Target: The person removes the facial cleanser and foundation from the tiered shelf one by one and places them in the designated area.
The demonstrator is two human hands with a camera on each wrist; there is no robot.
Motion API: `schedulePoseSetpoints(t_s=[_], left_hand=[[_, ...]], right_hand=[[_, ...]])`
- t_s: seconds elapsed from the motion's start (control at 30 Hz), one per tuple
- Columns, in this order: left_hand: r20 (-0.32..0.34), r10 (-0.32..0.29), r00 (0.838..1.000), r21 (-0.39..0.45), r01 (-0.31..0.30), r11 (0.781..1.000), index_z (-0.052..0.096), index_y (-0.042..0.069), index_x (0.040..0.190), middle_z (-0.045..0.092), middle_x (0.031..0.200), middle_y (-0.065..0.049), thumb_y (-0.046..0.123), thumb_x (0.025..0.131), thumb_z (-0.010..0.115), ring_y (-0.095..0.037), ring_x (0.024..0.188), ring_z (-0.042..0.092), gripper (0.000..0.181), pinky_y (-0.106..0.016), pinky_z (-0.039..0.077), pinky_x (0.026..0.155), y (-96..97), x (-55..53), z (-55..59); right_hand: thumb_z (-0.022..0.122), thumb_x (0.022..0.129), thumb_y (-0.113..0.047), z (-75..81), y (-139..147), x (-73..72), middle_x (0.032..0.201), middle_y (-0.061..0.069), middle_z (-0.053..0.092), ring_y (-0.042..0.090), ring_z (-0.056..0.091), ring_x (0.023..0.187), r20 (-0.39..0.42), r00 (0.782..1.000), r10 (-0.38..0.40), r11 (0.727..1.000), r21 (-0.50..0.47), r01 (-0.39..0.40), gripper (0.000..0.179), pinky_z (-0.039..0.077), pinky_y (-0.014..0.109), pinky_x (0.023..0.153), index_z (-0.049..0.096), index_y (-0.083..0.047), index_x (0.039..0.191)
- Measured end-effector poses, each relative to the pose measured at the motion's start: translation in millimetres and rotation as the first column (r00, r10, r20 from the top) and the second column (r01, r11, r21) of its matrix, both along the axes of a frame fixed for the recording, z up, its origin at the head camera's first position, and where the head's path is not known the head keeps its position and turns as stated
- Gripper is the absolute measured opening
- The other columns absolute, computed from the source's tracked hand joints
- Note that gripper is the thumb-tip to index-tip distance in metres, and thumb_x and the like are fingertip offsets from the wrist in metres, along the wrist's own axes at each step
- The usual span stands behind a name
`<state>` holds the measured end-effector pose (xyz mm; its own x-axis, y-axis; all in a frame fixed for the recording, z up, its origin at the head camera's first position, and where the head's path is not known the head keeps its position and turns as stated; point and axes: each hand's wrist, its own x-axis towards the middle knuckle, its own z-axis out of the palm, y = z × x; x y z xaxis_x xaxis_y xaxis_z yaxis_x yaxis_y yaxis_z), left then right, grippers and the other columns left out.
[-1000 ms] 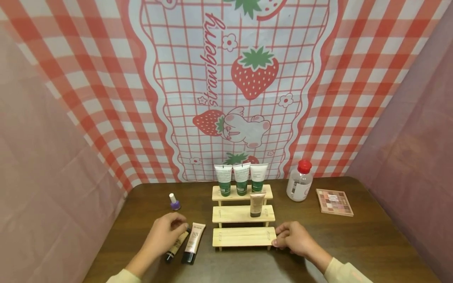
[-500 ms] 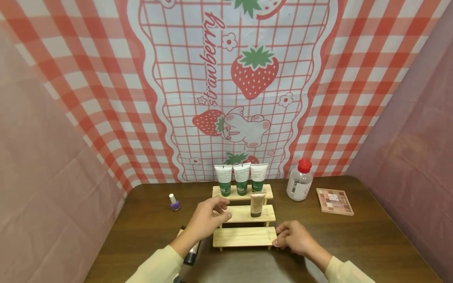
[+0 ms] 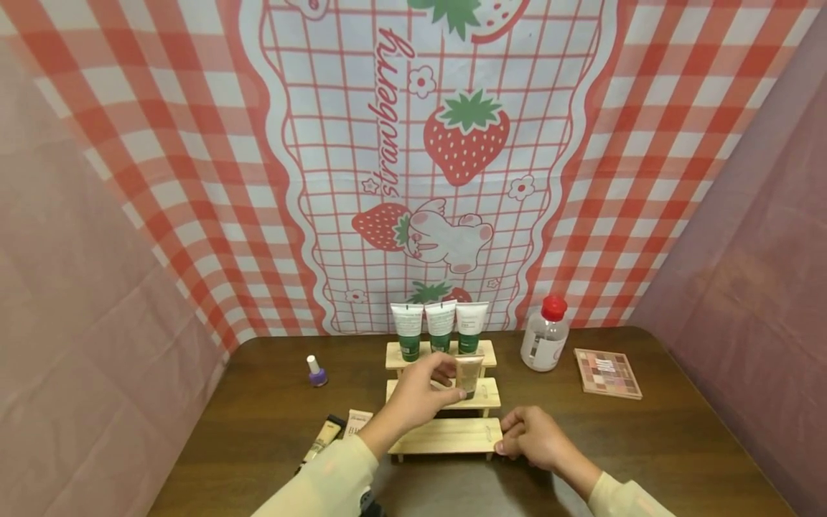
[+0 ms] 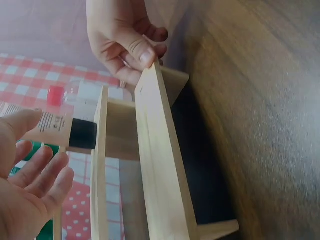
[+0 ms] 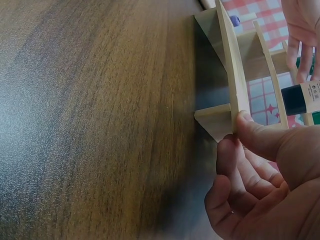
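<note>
A small beige cosmetic tube [image 3: 468, 375] stands on its dark cap on the middle step of a three-tier wooden display stand [image 3: 446, 436]. My left hand [image 3: 423, 388] is at the tube's left side, fingers spread and loosely bent, thumb in front; in the left wrist view the thumb [image 4: 25, 122] overlaps the tube, and contact is unclear. At the lowest step's right end my right hand [image 3: 533, 436] pinches the board between thumb and fingers, plain in the right wrist view [image 5: 250, 165]. Three white-and-green tubes [image 3: 441, 323] stand on the top step.
Two more tubes, one gold [image 3: 323, 439] and one beige [image 3: 357, 422], lie on the dark wooden table [image 3: 220, 445], partly behind my left sleeve. A purple nail polish bottle [image 3: 316, 373] stands farther back. A red-capped clear bottle [image 3: 545, 337] and a makeup palette [image 3: 607, 373] are at right.
My left hand has moved from the lying tubes rightward and away from me, across the stand to the beige tube on the middle step. The right hand keeps its hold on the lowest step.
</note>
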<state>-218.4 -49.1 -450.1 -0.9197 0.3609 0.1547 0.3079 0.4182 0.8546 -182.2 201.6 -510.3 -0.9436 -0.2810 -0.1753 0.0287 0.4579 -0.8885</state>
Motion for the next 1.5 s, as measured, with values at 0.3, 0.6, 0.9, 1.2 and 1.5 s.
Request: schedulePoseSetpoints(t_s=[0.3,0.6,0.9,1.2,1.5], left_hand=[[-0.028,0.042,0.999,-0.016,-0.042,0.999,0.066,0.016,0.100,0.068,0.101,0.001,0.022,0.090,0.081,-0.018,0.093,0.067,0.019,-0.029,0.055,0.078,7.9,-0.3,0.3],[-0.058,0.046,0.997,-0.019,-0.047,0.999,0.068,0.016,0.098,0.069,0.098,0.000,0.020,0.091,0.080,-0.013,0.088,0.066,0.015,-0.026,0.055,0.078,10.7,-1.4,0.6],[-0.067,0.046,0.997,-0.049,-0.049,0.998,0.066,0.016,0.096,0.067,0.095,0.003,0.020,0.092,0.078,-0.012,0.088,0.064,0.013,-0.026,0.054,0.077,9.2,-0.7,2.9],[-0.071,0.056,0.996,-0.011,-0.057,0.998,0.071,0.016,0.105,0.070,0.098,0.004,0.027,0.095,0.075,-0.014,0.093,0.067,0.015,-0.028,0.056,0.078,-23.8,11.9,14.7],[-0.034,0.210,0.977,0.058,-0.207,0.977,0.073,0.010,0.107,0.071,0.097,-0.001,0.014,0.091,0.079,-0.015,0.092,0.066,0.018,-0.024,0.058,0.081,-93.2,30.7,12.3]], right_hand=[[0.083,0.079,-0.002,3.0,-2,1.6,0.075,0.005,0.070,0.016,0.062,0.062,0.010,1.000,-0.012,1.000,0.005,0.012,0.029,0.044,0.028,0.047,0.062,0.007,0.098],[0.083,0.079,-0.001,5.2,-2,1.7,0.074,0.004,0.070,0.015,0.062,0.061,0.009,1.000,-0.018,1.000,0.017,0.018,0.029,0.042,0.027,0.046,0.062,0.007,0.098],[0.083,0.079,-0.002,3.5,-2,2.6,0.075,0.005,0.070,0.015,0.061,0.061,0.001,1.000,-0.018,1.000,0.013,0.018,0.029,0.041,0.026,0.045,0.062,0.007,0.098],[0.083,0.080,-0.002,0.2,-2,2.7,0.075,0.005,0.070,0.016,0.062,0.061,0.000,1.000,-0.019,1.000,0.008,0.019,0.030,0.041,0.027,0.045,0.062,0.006,0.099],[0.083,0.079,-0.002,-0.4,-2,1.0,0.075,0.005,0.070,0.017,0.062,0.062,-0.002,1.000,-0.019,1.000,0.018,0.019,0.029,0.044,0.029,0.046,0.063,0.006,0.099]])
